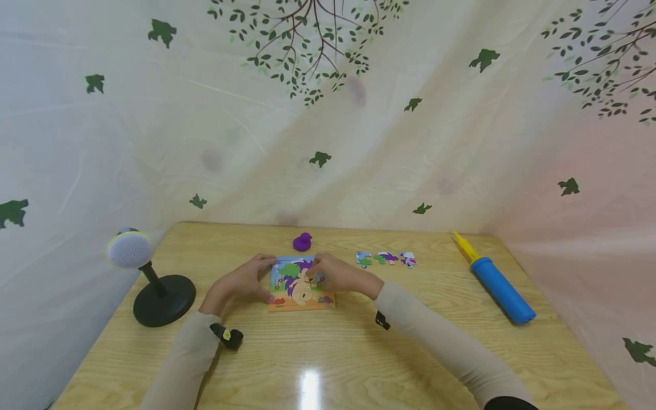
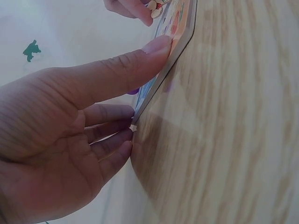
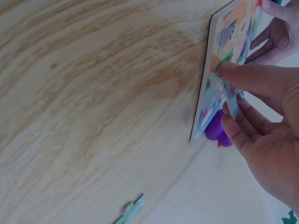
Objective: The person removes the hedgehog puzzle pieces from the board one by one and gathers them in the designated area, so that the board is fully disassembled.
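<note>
A picture puzzle board with an orange lower border lies on the table, showing a cartoon animal with purple spikes. My left hand is at its left side. The left thumb rests on the board's face near a corner, while the other fingers touch the edge, fairly straight. Over the board's upper right part, my right hand pinches a puzzle piece between thumb and fingers. That piece is tilted up from the board in the right wrist view and mostly hidden by the hand in the head view.
Several loose puzzle pieces lie in a row right of the board. A purple toy duck sits behind it. At the left stands a round-headed object on a black base; a blue and yellow hand pump lies at the right.
</note>
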The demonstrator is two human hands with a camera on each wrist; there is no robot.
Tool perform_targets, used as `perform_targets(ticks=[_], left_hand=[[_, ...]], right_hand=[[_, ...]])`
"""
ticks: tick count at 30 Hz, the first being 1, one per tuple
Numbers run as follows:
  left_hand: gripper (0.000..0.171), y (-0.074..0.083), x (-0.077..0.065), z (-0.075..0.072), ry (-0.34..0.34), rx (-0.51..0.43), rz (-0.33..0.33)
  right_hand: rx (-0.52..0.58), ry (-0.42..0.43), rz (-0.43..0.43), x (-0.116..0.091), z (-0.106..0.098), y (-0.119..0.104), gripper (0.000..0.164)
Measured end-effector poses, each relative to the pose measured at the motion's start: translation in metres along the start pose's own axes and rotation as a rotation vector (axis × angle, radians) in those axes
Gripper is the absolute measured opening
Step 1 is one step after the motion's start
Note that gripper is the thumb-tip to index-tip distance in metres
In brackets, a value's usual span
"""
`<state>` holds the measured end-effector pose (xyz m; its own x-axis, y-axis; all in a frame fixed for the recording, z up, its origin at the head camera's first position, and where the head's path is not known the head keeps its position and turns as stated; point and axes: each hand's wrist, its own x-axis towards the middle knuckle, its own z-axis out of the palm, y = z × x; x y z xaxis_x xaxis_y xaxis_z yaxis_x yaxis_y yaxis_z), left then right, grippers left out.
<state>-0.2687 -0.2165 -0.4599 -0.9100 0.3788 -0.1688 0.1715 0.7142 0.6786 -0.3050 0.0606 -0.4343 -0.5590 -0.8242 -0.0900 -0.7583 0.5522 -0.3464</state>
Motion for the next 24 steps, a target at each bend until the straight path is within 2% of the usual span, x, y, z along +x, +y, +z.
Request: perform_targets(ticks=[7, 14, 24], left_hand=[[0.1, 0.001, -0.001, 0.0, -0.005, -0.01, 0.0], [0.1, 0.001, -0.001, -0.001, -0.006, -0.024, 0.0], [0.101, -0.003, 0.002, -0.001, -0.007, -0.034, 0.011]], right_hand=[[0.016, -0.006, 0.039, -0.004, -0.002, -0.003, 0.049], [-0.003, 0.004, 0.036, -0.003, 0.0, 0.002, 0.055], [0.072, 0.053, 0.057, -0.005, 0.004, 0.011, 0.056]])
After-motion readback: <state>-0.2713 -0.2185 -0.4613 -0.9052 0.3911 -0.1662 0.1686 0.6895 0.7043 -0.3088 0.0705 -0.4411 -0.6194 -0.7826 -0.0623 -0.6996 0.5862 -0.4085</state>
